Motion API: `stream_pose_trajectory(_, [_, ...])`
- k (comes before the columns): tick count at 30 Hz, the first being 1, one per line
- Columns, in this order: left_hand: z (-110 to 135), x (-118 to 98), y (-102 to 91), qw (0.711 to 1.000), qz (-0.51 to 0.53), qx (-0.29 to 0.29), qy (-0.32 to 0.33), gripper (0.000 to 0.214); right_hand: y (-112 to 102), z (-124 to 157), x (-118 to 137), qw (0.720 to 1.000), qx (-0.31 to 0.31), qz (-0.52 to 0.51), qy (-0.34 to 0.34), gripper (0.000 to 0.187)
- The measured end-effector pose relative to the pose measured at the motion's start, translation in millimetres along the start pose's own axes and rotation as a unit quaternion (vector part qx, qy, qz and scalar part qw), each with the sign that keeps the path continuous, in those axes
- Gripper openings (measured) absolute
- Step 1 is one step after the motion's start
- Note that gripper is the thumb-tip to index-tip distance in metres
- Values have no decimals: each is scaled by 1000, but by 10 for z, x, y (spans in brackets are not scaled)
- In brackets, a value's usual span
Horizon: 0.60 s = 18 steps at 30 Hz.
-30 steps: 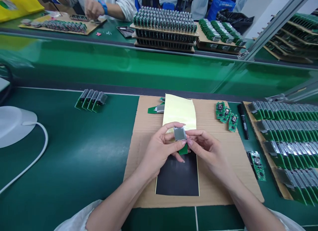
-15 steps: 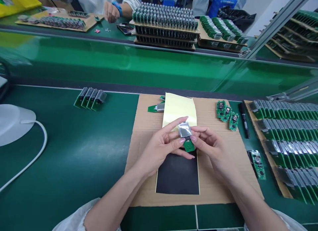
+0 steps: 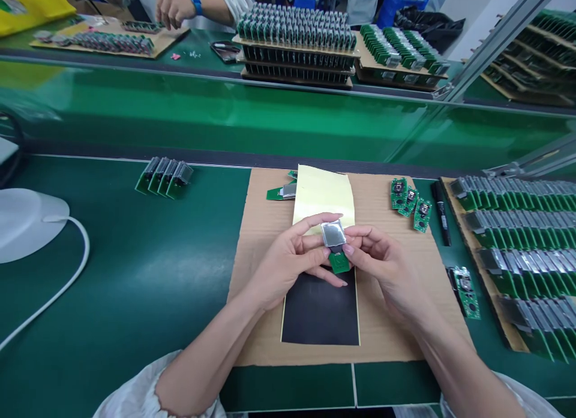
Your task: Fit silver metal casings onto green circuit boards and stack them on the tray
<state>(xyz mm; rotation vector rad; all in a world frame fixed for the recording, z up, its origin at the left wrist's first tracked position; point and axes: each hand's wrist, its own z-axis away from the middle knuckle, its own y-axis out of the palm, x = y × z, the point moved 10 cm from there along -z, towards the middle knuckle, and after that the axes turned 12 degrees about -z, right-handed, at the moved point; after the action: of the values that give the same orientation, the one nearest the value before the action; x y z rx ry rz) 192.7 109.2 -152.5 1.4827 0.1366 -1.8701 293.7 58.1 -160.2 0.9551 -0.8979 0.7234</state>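
Observation:
Between both hands is a small green circuit board [image 3: 339, 262] with a silvery square display [image 3: 333, 234] at its upper end. My left hand [image 3: 294, 256] grips its left side, thumb on the front, index finger stretched along the top edge. My right hand [image 3: 380, 259] pinches the right edge between thumb and fingers. Below them lies a black sheet [image 3: 320, 313] with a pale yellow backing sheet [image 3: 324, 193] beyond it, both on a cardboard piece [image 3: 265, 226]. Another board with a display [image 3: 281, 193] is partly hidden under the yellow sheet.
Several upright boards [image 3: 164, 177] stand at left, near a white lamp-like base [image 3: 31, 226] with a cable. At right are loose boards [image 3: 407, 197], a black marker [image 3: 441, 213], another board [image 3: 466, 292] and a rack of boards [image 3: 517, 256]. Across the partition, a co-worker's hand [image 3: 174, 9] is near stacked trays [image 3: 297, 46].
My hands keep the same hold, with the circuit board tilted very slightly differently. Across the partition, the co-worker's hand has moved left toward the cardboard with parts.

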Motion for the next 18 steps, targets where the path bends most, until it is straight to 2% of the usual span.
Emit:
stream_pose_trajectory(8, [-21, 51, -2, 1000, -3, -13, -1, 46, -36, -8, 6, 999, -22, 25, 3, 29])
stream_pose_trajectory(14, [-29, 56, 1, 1000, 16, -18, 5, 54, 5, -5, -46, 999, 18, 23, 35, 30])
stream_pose_trajectory(18, [-33, 83, -2, 999, 19, -29, 13, 53, 20, -3, -31, 999, 25, 21, 24, 27])
